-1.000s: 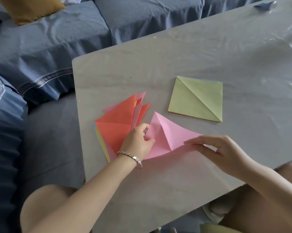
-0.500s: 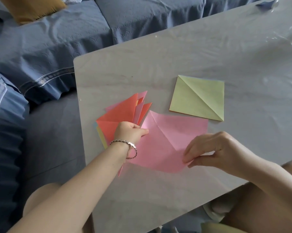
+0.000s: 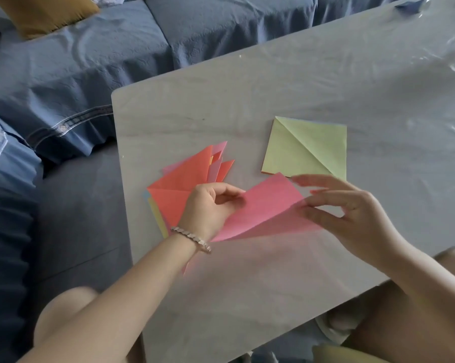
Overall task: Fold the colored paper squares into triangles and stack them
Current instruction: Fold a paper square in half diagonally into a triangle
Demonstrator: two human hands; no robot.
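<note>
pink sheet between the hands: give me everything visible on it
The pink paper is a thin, matte, single-coloured sheet, half folded: its upper flap is lifted and bowed over a shadowed lower layer that lies on the grey table. The left hand grips its left edge; the right hand pinches the flap's right corner with its fingertips. Its far corner reaches the near edge of the green square, contact unclear. The orange stack lies to its left.

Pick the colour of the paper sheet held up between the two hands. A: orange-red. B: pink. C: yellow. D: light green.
B: the pink paper sheet is held by the left hand at one edge and the right hand at the other, while the light green creased paper square lies flat on the grey table.
</note>
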